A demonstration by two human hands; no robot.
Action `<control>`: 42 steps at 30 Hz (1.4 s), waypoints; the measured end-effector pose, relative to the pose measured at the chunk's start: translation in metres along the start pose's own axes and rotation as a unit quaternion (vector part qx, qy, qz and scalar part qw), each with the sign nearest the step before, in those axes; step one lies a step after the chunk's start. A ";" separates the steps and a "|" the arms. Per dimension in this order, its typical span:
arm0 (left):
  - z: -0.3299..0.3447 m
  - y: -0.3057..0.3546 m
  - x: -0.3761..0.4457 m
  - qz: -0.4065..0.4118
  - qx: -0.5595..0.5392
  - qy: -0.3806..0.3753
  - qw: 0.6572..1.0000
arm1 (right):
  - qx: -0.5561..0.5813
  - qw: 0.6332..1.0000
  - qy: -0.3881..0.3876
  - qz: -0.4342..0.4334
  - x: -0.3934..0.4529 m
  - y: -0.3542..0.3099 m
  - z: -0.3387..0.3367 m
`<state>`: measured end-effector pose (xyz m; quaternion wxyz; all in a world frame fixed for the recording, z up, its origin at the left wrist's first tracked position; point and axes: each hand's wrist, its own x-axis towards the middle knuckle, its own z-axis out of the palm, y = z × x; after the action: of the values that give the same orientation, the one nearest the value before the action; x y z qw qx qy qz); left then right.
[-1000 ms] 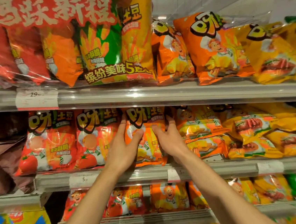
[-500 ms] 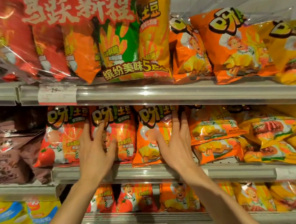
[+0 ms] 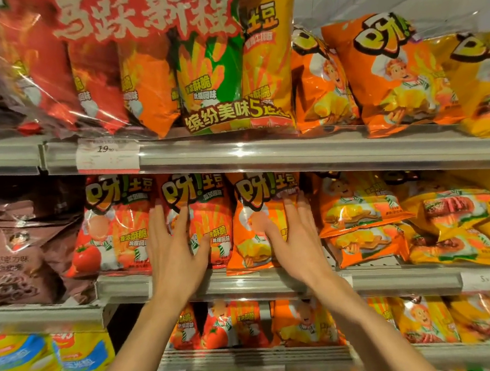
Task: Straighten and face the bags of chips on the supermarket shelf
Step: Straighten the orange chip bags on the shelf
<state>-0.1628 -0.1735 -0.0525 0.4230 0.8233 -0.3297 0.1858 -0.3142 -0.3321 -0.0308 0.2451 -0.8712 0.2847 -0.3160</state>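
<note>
On the middle shelf [image 3: 398, 278] three bags stand upright and face out: a red tomato bag [image 3: 112, 229], a second red bag [image 3: 210, 216] and an orange bag [image 3: 252, 239]. My left hand [image 3: 175, 250] lies flat with straight fingers on the second red bag. My right hand [image 3: 294, 237] presses flat on the right side of the orange bag. To the right, orange bags [image 3: 359, 218] and yellow bags [image 3: 459, 223] lie tilted and stacked on one another.
The upper shelf [image 3: 294, 153] carries a wrapped multipack [image 3: 183, 71] and leaning orange bags [image 3: 392, 73]. Brown bags [image 3: 18, 254] fill the left bay. More chip bags [image 3: 300, 324] stand on the lower shelf. Price tags [image 3: 107, 154] sit on the shelf rails.
My left hand moved from the orange bag's left side over to the second red bag. My right hand stays on the orange bag. The view shifted left.
</note>
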 end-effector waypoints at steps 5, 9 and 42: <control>-0.020 0.004 -0.011 0.050 -0.074 0.067 0.994 | 0.013 1.000 0.017 -0.008 -0.020 0.008 -0.025; -0.027 0.012 -0.026 -0.004 -0.202 -0.038 0.979 | 0.072 0.996 0.047 0.005 -0.052 0.021 -0.035; 0.128 0.201 -0.012 -0.054 -0.210 -0.199 0.956 | 0.102 0.988 0.111 -0.036 -0.041 0.124 -0.169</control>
<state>-0.3088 -0.3590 -0.0171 0.5214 0.7531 -0.3935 -0.0785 -0.4992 -0.4361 -0.0075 0.2881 -0.8106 0.2445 -0.4473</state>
